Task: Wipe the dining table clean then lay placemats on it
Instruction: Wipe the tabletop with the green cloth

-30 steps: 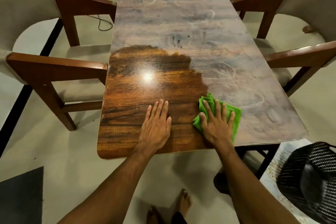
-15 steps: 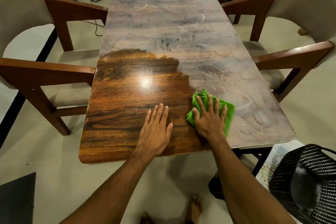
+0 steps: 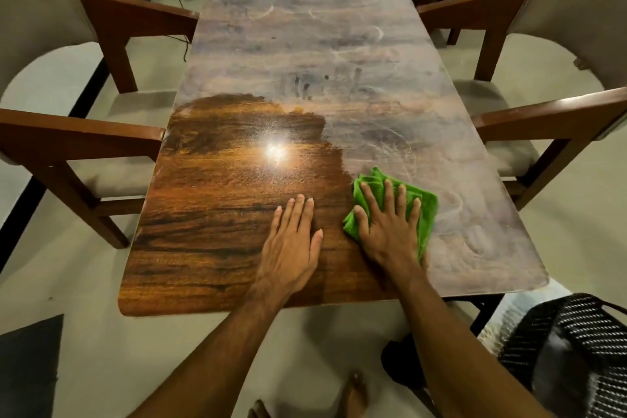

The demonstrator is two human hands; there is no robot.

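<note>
While on one table, left hand spread-fingered, right hand likewise atop one cloth

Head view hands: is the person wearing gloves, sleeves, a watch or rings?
No. The left hand and right hand are bare, without gloves. No ring shows on any visible finger, and neither wrist carries a watch or band. Both forearms are uncovered to the picture's bottom edge; no sleeve is in view.
</note>
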